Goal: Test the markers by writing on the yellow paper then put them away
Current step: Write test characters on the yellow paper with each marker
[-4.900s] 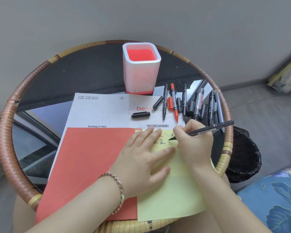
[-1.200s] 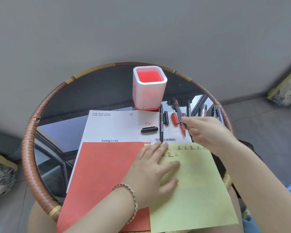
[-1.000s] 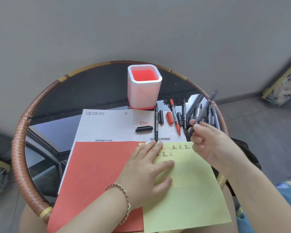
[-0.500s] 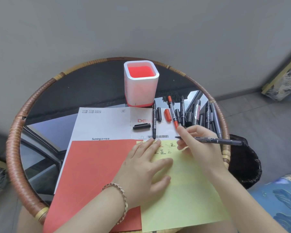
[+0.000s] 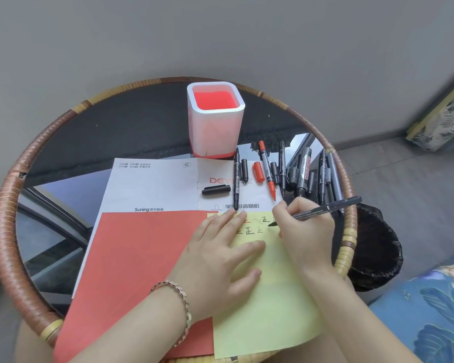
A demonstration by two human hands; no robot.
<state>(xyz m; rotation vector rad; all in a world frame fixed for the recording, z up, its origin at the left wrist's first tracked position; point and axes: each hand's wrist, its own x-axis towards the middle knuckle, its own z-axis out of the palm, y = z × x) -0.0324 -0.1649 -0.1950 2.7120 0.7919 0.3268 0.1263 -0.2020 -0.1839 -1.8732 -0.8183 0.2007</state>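
The yellow paper (image 5: pixel 268 307) lies at the table's near right, with two rows of written characters near its top edge. My left hand (image 5: pixel 220 258) presses flat on its left part, fingers spread. My right hand (image 5: pixel 304 231) grips a black marker (image 5: pixel 325 208) in a writing hold, its tip on the paper to the right of the lower row. An uncapped black marker (image 5: pixel 236 179), an uncapped red marker (image 5: pixel 267 171), loose caps and several more black markers (image 5: pixel 304 169) lie beyond the paper. The white pen holder (image 5: pixel 215 127) with a red inside stands at the back.
A red and white leaflet (image 5: pixel 142 244) lies under the yellow sheet on the round glass table with a rattan rim (image 5: pixel 5 205). A black bin (image 5: pixel 375 252) stands right of the table, a blue floral cushion (image 5: pixel 435 310) at the lower right.
My right hand picked a black marker from the pile at the right, turned it into a writing hold and lowered its tip onto the yellow paper. My left hand stayed pressed on the sheet.
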